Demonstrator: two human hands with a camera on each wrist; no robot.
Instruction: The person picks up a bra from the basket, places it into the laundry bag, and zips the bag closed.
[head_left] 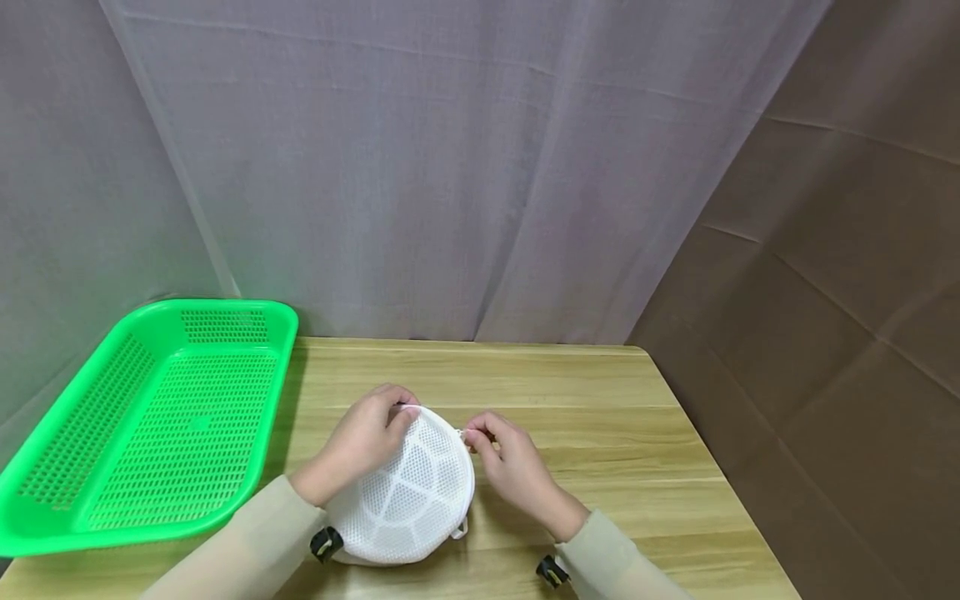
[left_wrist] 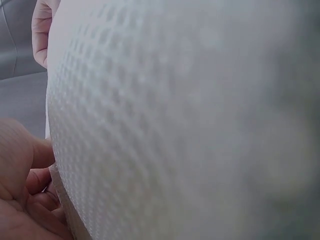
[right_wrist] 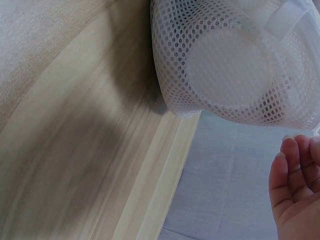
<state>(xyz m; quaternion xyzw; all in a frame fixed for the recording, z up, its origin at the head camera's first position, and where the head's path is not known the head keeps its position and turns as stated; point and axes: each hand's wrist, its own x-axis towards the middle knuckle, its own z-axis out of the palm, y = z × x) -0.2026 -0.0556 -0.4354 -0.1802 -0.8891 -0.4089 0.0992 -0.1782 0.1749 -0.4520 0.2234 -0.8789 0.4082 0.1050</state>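
Note:
A round white mesh laundry bag [head_left: 408, 492] stands tilted on the table, its panelled mesh face towards me; it fills most of the left wrist view. My left hand [head_left: 367, 437] grips the bag's upper left edge, thumb on the mesh face and fingers behind, partly hidden. At the right rim, my right hand [head_left: 513, 467] pinches a small white bit of the edge between thumb and forefinger; whether it is a zip pull is too small to tell. A white fabric loop [head_left: 459, 528] sticks out at the lower right rim. In the right wrist view, a pale round shape [right_wrist: 230, 67] shows in the mesh.
A green plastic basket [head_left: 258, 467] with slotted walls and floor stands on the left of the wooden table [head_left: 600, 408]. Behind the table hangs a grey curtain [head_left: 420, 183]. A brown cloth-like partition [head_left: 840, 275] runs along the right side.

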